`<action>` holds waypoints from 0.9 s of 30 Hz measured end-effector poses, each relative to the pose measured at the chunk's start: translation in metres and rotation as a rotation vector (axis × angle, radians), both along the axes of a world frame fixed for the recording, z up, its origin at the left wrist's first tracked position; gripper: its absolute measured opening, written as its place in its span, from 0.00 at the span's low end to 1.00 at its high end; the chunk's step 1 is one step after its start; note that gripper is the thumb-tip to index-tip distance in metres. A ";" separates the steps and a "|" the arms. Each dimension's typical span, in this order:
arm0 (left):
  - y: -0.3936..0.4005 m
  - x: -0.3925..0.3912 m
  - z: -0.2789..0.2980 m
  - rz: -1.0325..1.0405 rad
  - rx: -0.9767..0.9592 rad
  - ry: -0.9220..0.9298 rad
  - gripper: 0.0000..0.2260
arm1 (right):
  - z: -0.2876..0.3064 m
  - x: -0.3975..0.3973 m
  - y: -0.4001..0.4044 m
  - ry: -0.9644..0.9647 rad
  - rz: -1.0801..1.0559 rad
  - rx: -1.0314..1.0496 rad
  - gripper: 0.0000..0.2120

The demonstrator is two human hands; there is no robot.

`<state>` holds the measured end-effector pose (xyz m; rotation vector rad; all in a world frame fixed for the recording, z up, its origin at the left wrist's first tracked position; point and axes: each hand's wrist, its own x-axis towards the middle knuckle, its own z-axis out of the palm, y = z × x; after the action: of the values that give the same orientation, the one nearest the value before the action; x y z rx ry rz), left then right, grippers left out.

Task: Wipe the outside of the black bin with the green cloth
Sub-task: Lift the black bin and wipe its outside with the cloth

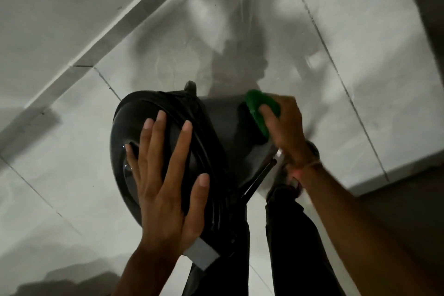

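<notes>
The black bin (221,127) stands tilted on the pale tiled floor, its round domed lid facing left and toward me. My left hand (165,175) lies flat on the lid with fingers spread, holding nothing. My right hand (286,127) presses the folded green cloth (260,110) against the bin's grey-black side wall, near its lower far end. The cloth is partly hidden under my fingers. A black liner bag edge bunches around the rim beneath the lid.
Large pale floor tiles (72,163) with dark grout lines surround the bin. A skirting strip (125,21) and wall run diagonally at the upper left. My dark trouser legs (288,235) and a foot stand just right of the bin. A darker step or wall base lies at far right.
</notes>
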<state>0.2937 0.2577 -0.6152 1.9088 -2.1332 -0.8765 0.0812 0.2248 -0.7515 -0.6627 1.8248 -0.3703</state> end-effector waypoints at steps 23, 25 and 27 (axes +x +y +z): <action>-0.054 0.040 -0.007 -0.505 -0.189 -0.127 0.32 | -0.046 -0.023 -0.022 -0.067 -0.332 0.038 0.06; -0.076 0.017 -0.013 -0.456 -0.185 -0.106 0.31 | -0.014 -0.038 -0.032 -0.284 -0.608 -0.047 0.06; -0.096 -0.009 -0.021 -0.333 -0.164 -0.153 0.32 | 0.023 -0.056 -0.034 -0.607 -0.913 -0.094 0.09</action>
<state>0.2845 0.1613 -0.6364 1.6166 -2.5748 -0.5945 0.0256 0.1912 -0.7288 0.2683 1.4143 -1.1248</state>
